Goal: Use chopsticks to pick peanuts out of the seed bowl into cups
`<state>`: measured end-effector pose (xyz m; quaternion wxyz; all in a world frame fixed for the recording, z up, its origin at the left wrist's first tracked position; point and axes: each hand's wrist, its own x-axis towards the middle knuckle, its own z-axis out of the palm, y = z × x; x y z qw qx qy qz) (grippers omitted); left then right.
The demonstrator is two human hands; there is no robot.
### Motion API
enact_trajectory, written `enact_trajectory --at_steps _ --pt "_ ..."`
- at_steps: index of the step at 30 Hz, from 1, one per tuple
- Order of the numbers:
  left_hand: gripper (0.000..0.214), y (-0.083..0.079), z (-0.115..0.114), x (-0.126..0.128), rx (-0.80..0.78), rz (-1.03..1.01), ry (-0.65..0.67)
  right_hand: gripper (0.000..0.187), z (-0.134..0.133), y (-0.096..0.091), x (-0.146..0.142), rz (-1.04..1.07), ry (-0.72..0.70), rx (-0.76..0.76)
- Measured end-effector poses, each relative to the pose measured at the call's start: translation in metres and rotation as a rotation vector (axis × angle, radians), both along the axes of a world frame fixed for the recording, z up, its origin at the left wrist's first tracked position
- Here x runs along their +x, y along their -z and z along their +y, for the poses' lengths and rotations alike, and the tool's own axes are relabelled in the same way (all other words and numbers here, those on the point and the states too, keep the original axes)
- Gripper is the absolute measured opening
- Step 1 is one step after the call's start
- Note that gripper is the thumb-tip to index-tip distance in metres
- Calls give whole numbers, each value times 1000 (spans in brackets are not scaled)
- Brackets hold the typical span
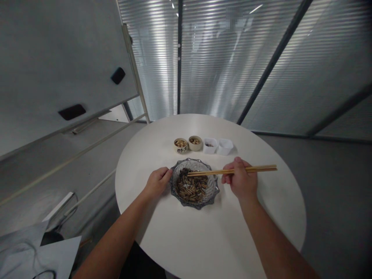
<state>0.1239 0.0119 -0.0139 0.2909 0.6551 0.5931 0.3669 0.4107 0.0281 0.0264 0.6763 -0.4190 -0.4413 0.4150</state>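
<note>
A scalloped glass bowl (213,190) stands on the round white table, holding many striped sunflower seeds (190,190) with a patch of darker bits at the far side. My left hand (157,181) grips the bowl's left rim, thumb near the edge. In my right hand (241,179), to the right of the bowl, is a pair of wooden chopsticks (213,172). Their tips reach over the bowl to the dark bits. Whether anything is pinched between the tips is too small to tell.
Behind the bowl stand two small cream cups (180,150) with light-brown nuts or beans, a white square cup (209,149) with a few dark bits, and another white cup (225,149). A whiteboard (66,50) rises at the left, a ribbed glass partition (209,69) behind.
</note>
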Motion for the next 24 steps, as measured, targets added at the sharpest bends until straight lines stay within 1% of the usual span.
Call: enact_trajectory --at_steps 3,5,7,10,13,21,24 --pt "46 -1 0 0 -3 6 1 47 5 -2 4 44 79 30" --pt "46 0 0 0 -6 6 -4 47 6 -3 8 37 73 35" --pt "46 1 0 0 -3 2 -5 45 4 -3 13 -14 -12 22" --pt "46 1 0 0 2 -2 1 39 -1 -3 23 -125 -192 -9" --pt "46 0 0 0 -6 6 3 39 -6 -4 29 -196 -294 -43" --pt "46 1 0 -1 -2 0 11 49 -8 -7 22 -305 -355 -112" --pt "46 4 1 -1 -5 6 3 52 -8 -6 16 -318 -344 -138"
